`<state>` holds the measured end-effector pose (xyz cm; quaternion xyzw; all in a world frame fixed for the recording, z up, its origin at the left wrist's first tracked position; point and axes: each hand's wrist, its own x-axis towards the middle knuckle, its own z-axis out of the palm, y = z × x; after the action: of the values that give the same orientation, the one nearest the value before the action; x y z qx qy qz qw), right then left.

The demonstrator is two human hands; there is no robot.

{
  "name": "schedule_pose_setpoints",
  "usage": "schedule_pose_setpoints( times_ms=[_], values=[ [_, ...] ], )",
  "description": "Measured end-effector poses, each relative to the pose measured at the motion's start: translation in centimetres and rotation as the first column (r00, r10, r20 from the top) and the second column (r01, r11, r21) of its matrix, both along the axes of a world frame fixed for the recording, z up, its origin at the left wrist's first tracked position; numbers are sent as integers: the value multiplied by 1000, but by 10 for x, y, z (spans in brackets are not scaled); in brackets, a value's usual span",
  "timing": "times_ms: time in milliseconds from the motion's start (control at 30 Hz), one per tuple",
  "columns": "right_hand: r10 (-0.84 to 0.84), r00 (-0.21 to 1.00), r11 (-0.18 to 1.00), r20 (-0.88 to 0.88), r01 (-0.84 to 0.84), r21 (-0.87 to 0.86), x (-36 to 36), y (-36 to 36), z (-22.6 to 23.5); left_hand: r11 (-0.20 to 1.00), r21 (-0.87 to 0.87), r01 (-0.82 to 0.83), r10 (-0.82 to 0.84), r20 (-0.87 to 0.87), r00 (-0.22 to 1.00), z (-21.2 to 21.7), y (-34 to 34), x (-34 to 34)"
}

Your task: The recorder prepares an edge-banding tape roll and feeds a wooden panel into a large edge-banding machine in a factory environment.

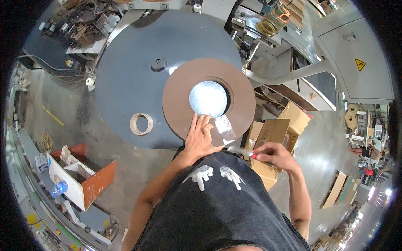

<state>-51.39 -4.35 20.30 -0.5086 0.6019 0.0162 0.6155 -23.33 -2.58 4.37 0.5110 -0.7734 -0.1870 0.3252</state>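
A wide brown roll of edge banding (180, 96) lies flat on the round grey turntable (121, 75), close to its near edge. A torn white label (225, 126) is stuck on the near part of the roll. My left hand (200, 137) is laid across the roll's near side, fingertips at the rim of the centre hole and thumb at the outer edge below the label. To the right, just off the roll, my right hand (277, 155) is closed around a small red-handled knife (252, 154). Its blade is smeared by motion and points toward the roll.
A cardboard ring (141, 124) and a dark round knob (158, 62) are on the turntable. Open cardboard boxes (272, 131) stand at the right, beneath my right hand. A wooden bin (94, 184) is on the floor at lower left. A grey electrical cabinet (356, 54) stands at far right.
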Motion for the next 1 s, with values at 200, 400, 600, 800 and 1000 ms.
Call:
schedule_pose_setpoints(
  times_ms=[200, 400, 600, 800, 1000],
  values=[
    [-447, 865, 825, 227, 497, -270, -30, -7, -27, 998, 54, 22, -23, 24, 999, 1, 1, 3],
    [-513, 696, 770, 503, 632, -90, 52, -94, -82, 999, 38, 36, -40, 131, 991, 7, -2, 0],
    [-402, 750, 669, 525, 632, -390, 114, -235, -90, 999, 32, 34, -41, 225, 973, 4, -1, -1],
    [-222, 958, 131, -184, -158, -979, 157, -376, -9, 997, 66, 33, -45, 193, 980, 1, 3, 2],
    [-407, 847, -36, -341, -388, -921, 189, -493, 15, 992, -128, 4, 24, 217, 976, -27, 1, 0]
  ],
)
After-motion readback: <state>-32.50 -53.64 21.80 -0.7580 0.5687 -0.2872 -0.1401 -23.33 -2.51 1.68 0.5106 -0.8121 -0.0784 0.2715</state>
